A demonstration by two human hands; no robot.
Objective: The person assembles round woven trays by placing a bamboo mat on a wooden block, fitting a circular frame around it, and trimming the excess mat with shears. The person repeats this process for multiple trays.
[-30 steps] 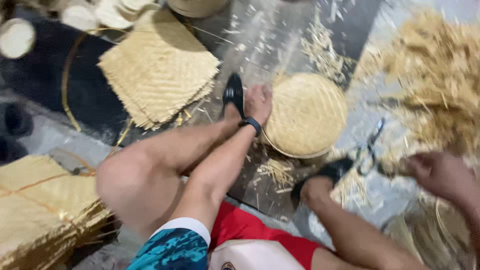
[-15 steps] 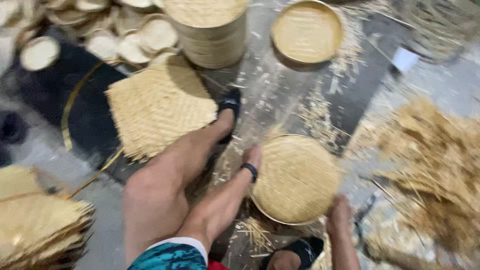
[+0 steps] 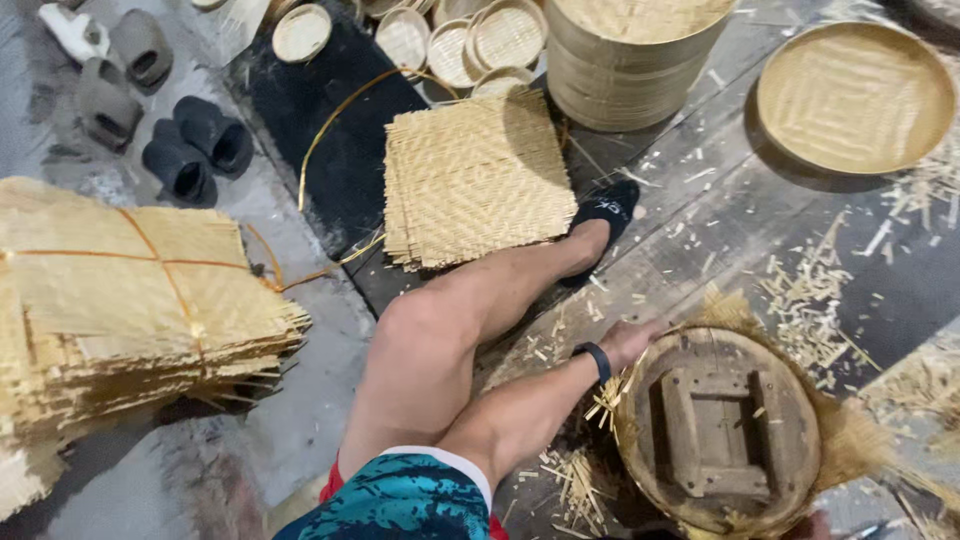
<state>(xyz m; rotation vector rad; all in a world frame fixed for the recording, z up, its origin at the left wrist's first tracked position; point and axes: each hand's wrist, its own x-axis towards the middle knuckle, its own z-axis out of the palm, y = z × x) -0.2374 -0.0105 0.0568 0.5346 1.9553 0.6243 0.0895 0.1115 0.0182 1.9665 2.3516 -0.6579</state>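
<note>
My left hand (image 3: pixel 632 343), a black band on its wrist, grips the left rim of a round wooden form (image 3: pixel 720 432). The form has a square wooden frame inside it. It lies on the floor between my legs, and frayed bamboo weave (image 3: pixel 862 440) sticks out around its edge. Only a sliver of my right hand (image 3: pixel 815 522) shows at the bottom edge, against the form's near rim. Its fingers are hidden. My left leg stretches toward a stack of square woven mats (image 3: pixel 480 180).
A tied bundle of woven mats (image 3: pixel 130 300) lies at the left. A tall stack of round bamboo rings (image 3: pixel 630 60), a round woven tray (image 3: pixel 855 95) and small round lids (image 3: pixel 440 45) stand at the back. Dark shoes (image 3: pixel 180 150) and bamboo scraps (image 3: pixel 810 290) lie on the floor.
The round piece showed a woven face before and now shows its wooden inside. My left hand stayed on its left rim. My right hand dropped almost out of view.
</note>
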